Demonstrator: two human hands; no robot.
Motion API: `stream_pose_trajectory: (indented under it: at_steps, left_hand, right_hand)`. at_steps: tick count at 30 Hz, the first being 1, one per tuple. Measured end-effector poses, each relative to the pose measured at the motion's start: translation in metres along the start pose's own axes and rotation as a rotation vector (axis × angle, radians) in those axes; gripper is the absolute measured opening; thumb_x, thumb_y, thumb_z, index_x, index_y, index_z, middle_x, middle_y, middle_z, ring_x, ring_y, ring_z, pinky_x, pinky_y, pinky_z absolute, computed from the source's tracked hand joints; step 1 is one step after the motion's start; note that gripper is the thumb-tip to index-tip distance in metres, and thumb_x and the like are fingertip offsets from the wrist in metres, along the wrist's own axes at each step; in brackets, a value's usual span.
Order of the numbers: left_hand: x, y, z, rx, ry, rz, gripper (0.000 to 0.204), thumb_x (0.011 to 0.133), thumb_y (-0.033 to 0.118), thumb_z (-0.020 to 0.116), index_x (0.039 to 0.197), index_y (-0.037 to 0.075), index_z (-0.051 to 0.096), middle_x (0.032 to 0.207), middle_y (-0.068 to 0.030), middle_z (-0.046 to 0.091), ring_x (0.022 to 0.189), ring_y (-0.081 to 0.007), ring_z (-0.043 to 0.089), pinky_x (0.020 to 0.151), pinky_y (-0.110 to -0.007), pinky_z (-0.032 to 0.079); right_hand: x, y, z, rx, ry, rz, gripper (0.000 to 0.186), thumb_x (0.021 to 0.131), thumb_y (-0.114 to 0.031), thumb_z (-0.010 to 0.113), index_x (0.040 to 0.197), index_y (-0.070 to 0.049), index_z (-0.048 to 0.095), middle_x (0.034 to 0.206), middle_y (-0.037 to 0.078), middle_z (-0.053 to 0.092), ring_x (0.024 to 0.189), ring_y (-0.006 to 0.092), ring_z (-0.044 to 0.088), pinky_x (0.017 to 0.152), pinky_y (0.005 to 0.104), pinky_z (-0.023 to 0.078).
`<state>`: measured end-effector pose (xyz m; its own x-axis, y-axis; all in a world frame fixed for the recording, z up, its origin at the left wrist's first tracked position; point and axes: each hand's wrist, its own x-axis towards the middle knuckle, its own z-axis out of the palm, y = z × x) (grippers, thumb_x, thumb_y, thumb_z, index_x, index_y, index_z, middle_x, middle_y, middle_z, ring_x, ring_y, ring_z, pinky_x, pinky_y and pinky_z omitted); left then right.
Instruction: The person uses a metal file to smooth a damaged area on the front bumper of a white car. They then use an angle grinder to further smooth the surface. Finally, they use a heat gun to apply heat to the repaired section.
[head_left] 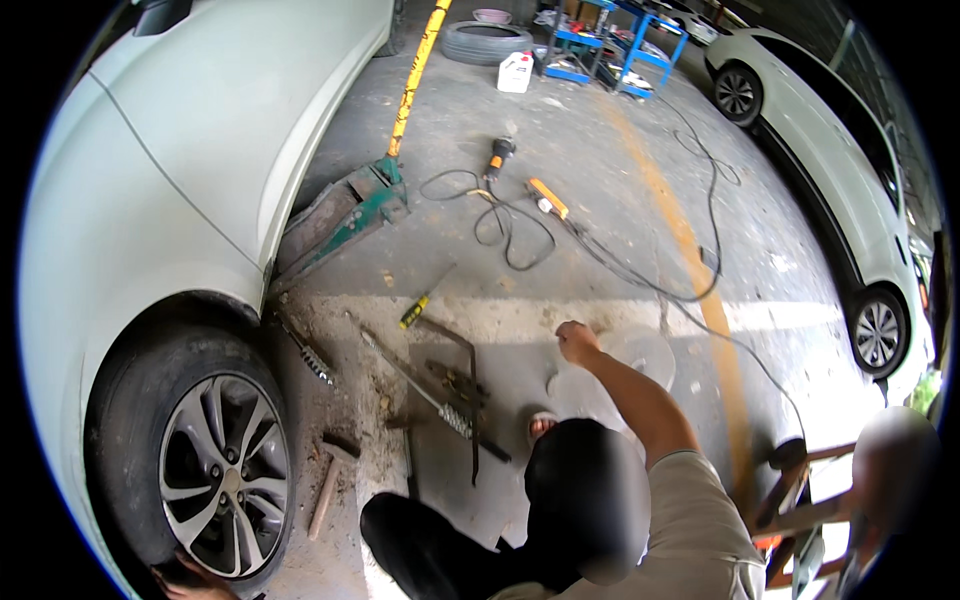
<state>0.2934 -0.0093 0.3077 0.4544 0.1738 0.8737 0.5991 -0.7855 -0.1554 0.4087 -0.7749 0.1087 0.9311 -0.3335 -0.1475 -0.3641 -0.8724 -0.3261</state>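
Observation:
I am crouched beside a white car, black-clad knees bent. My left hand (pixel 192 582) is at the bottom edge of the front wheel (pixel 230 475), its fingers closed against the tyre and partly cut off by the frame. My right arm reaches forward, and my right hand (pixel 576 344) is closed above the floor; anything inside it is hidden. Between the wheel and me lie a hammer (pixel 326 484), a bent metal bar (pixel 471 380), pliers (pixel 455 382), a yellow-handled screwdriver (pixel 414 311) and a long rod with a coiled end (pixel 420 388). A shorter coiled rod (pixel 312 358) lies near the tyre.
A green floor jack (pixel 365 215) with a yellow handle stands at the car's side. A corded power tool (pixel 499 157) and orange power strip (pixel 548 198) trail cables. Farther off are a white jug (pixel 515 73), a tyre (pixel 486 42) and blue carts (pixel 580 50). Another white car (pixel 820 130) is at right.

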Motion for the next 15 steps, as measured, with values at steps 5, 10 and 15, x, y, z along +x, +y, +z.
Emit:
stream_pose_trajectory:
  at_steps: [5,10,15]
  left_hand:
    - [-0.029,0.043,-0.033,0.054,0.09,-0.029,0.075,0.081,0.056,0.061,0.122,-0.004,0.045,0.116,-0.0252,0.049,0.102,-0.0427,0.052,0.078,-0.053,0.045]
    - [-0.154,0.043,-0.131,0.152,-1.06,-0.199,0.041,0.082,0.055,0.059,0.109,0.025,0.062,0.139,-0.0066,0.038,0.122,-0.0386,0.038,0.091,-0.064,0.034]
    - [-0.213,0.096,-0.207,0.201,-1.42,-0.197,0.035,0.078,0.043,0.069,0.099,0.014,0.065,0.115,-0.0096,0.055,0.103,-0.0311,0.053,0.081,-0.053,0.046]
  right_hand:
    - [0.158,0.018,0.043,0.103,-0.112,0.13,0.033,0.081,-0.011,0.056,0.114,-0.008,0.058,0.121,0.014,0.055,0.111,0.0341,0.053,0.091,0.0425,0.046]
    - [0.252,0.017,0.062,-0.264,-0.23,0.041,0.057,0.078,-0.004,0.064,0.13,-0.009,0.043,0.138,0.015,0.038,0.124,0.0323,0.044,0.099,0.0398,0.044]
    - [0.279,0.034,0.08,-0.46,-0.365,-0.233,0.033,0.08,-0.015,0.064,0.111,-0.008,0.058,0.123,0.014,0.051,0.115,0.0323,0.049,0.09,0.0423,0.047]
